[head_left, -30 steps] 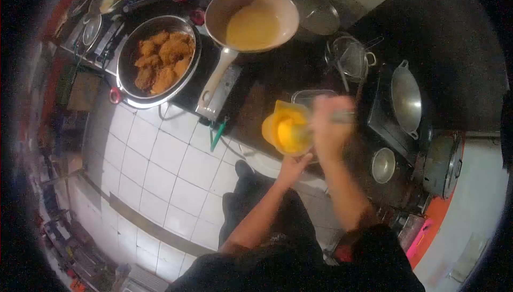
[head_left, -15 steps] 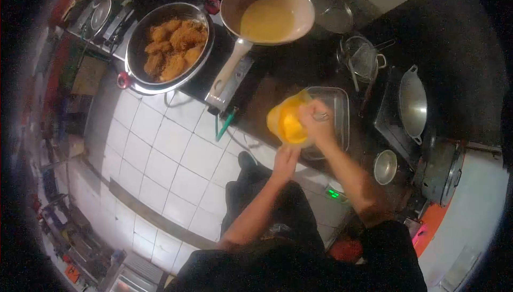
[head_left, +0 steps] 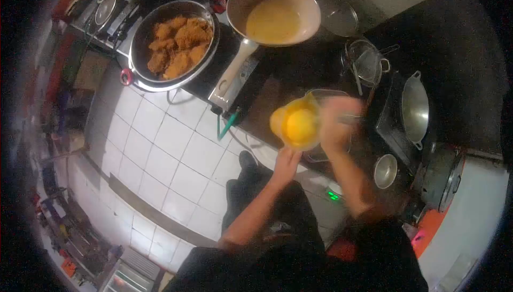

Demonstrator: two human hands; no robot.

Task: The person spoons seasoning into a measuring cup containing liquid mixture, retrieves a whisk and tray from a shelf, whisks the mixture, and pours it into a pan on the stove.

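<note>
My left hand (head_left: 287,161) is closed on the near edge of a translucent, tilted container (head_left: 277,123) with bright yellow liquid (head_left: 301,126) inside, which looks like beaten egg. On the container's right, my right hand (head_left: 336,121) is smeared by motion. Its fingers look closed, and a thin metal utensil (head_left: 350,116) shows at it, its kind too blurred to tell. Beneath and behind this hand lies a clear rectangular dish (head_left: 320,157), mostly covered. Left of the container a frying pan (head_left: 315,19) holds pale yellow liquid.
Fried breaded pieces (head_left: 181,40) fill a round metal pan (head_left: 134,59) at the upper left. Strainers (head_left: 368,66), a two-handled wok (head_left: 416,107) and a small metal bowl (head_left: 385,171) stand on the right. A green digital display (head_left: 332,195) glows at the counter edge.
My right hand has moved right, away from the middle of the container, and blurs more. The container is tipped slightly differently, while my left hand keeps its hold. The whole view has shifted a little.
</note>
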